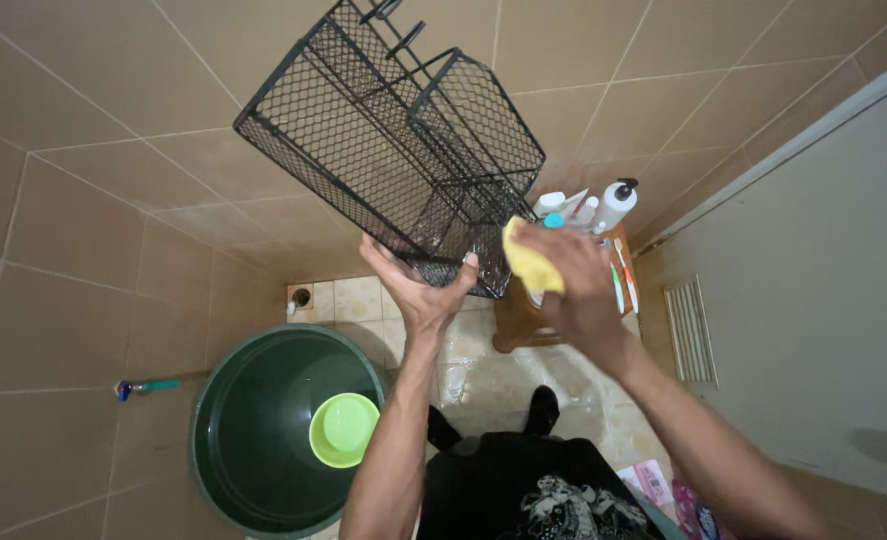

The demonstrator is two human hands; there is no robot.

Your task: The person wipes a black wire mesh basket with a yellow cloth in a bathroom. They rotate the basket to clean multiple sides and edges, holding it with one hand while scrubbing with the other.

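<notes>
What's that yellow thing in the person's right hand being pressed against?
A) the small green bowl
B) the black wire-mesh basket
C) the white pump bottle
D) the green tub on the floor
B: the right hand holds the yellow cloth against the lower corner of the black wire-mesh basket, which the left hand grips from below.

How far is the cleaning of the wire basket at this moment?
Done: the basket is empty, and bottles and toothbrushes sit on the wooden stool. In hand: the left hand holds the basket's lower corner while the right hand presses a yellow cloth against it. Left: most of the mesh, judging by the cloth's position.
</notes>
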